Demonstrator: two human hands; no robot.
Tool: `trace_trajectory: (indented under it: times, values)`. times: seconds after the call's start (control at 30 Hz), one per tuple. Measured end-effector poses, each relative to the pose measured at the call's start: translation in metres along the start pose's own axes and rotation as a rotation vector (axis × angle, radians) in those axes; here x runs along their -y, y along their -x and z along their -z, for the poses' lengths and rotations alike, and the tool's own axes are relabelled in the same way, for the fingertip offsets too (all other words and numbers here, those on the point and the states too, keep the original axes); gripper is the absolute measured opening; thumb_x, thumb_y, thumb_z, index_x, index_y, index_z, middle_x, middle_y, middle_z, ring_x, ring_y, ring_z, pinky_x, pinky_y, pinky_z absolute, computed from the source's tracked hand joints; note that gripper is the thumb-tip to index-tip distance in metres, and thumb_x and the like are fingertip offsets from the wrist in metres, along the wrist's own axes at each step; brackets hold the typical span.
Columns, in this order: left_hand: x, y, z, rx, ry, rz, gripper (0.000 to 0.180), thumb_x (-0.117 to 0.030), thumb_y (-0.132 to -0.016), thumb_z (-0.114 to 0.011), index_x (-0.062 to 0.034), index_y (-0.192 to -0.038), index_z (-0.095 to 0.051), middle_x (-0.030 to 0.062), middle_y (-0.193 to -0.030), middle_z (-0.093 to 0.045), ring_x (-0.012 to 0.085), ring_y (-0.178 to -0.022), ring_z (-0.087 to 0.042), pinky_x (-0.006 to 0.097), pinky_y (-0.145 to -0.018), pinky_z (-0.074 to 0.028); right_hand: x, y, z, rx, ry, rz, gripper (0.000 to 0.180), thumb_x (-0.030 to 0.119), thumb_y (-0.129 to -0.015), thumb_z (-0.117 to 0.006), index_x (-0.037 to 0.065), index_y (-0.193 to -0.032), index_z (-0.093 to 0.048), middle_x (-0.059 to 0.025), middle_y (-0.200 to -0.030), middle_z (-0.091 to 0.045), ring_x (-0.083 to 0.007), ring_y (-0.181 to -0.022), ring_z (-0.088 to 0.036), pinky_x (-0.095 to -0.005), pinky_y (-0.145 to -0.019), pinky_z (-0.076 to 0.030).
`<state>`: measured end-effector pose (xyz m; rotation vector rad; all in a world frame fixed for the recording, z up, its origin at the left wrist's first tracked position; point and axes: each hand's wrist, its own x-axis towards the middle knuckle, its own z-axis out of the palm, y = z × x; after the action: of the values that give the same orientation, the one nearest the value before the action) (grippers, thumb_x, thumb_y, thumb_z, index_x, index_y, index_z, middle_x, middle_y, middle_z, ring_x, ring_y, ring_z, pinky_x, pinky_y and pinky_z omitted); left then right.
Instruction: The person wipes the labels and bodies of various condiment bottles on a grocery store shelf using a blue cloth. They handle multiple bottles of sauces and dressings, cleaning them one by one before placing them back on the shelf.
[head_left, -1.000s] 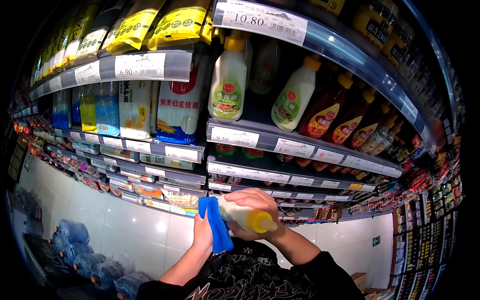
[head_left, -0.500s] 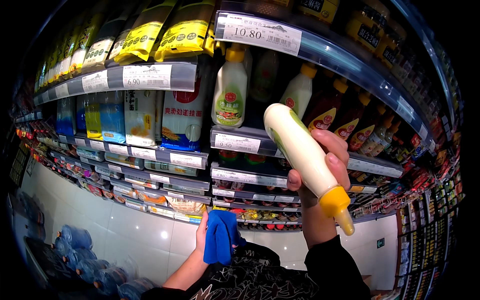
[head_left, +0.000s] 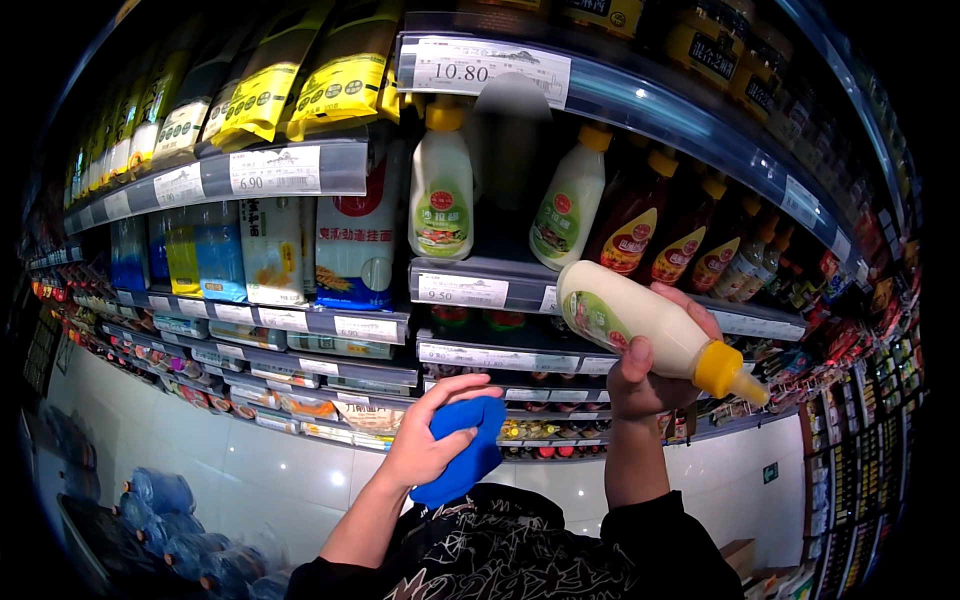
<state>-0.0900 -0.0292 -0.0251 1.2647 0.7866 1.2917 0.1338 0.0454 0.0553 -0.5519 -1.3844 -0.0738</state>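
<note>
Our left hand point(head_left: 425, 445) is nearest to us, its fingers curled tight around a bunched blue cloth point(head_left: 462, 450) held low in front of our chest. Just beyond and higher, our right hand point(head_left: 650, 365) is clamped around the body of a cream-coloured squeeze bottle point(head_left: 650, 325), which lies nearly level, tilted with its yellow cap point(head_left: 728, 372) pointing down to the right and its base toward the shelves; the bottle is in the air, just in front of the grey shelf edge point(head_left: 480, 285) with its price labels, and apart from the cloth. Behind it, on that shelf, two like bottles point(head_left: 442, 195) stand upright with a gap between them, and dark sauce bottles point(head_left: 640, 215) run off to the right. Farther left, packets of noodles point(head_left: 350, 235) stand on a lower shelf, and yellow bags point(head_left: 330, 70) lean on the shelf above.
</note>
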Motion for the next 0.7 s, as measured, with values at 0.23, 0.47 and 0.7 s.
trace_trajectory:
  times: [0.23, 0.47, 0.7]
  values:
    - [-0.108, -0.103, -0.043, -0.019, -0.864, -0.305, 0.06, -0.046, -0.077, -0.072, -0.0076, -0.123, -0.065, 0.021, -0.08, -0.071, 0.0401, -0.079, -0.07, 0.044, -0.074, -0.056, -0.002, 0.01, 0.013, -0.086, -0.091, -0.214, 0.053, 0.012, -0.082, -0.068, -0.003, -0.127, -0.046, -0.0196, -0.109, -0.063, -0.0241, -0.098, -0.064, -0.0375, -0.09, -0.054]
    - [-0.105, -0.19, -0.067, -0.04, -1.3, 0.144, 0.076, -0.06, -0.079, -0.068, 0.0038, -0.121, -0.064, 0.0236, -0.102, -0.071, 0.0375, -0.101, -0.068, 0.045, -0.088, -0.052, -0.002, 0.043, 0.035, 0.02, -0.156, -0.28, 0.056, 0.008, -0.074, -0.074, -0.004, -0.122, -0.049, -0.0193, -0.107, -0.063, -0.0233, -0.094, -0.063, -0.0371, -0.085, -0.055]
    - [-0.098, -0.219, -0.069, 0.006, -1.302, 0.274, 0.081, -0.059, -0.079, -0.066, 0.0022, -0.131, -0.057, 0.0256, -0.122, -0.064, 0.0369, -0.115, -0.062, 0.04, -0.099, -0.048, -0.002, 0.05, 0.046, 0.096, -0.104, -0.259, 0.058, 0.005, -0.069, -0.076, -0.004, -0.12, -0.05, -0.0188, -0.107, -0.061, -0.0247, -0.092, -0.065, -0.0372, -0.081, -0.057]
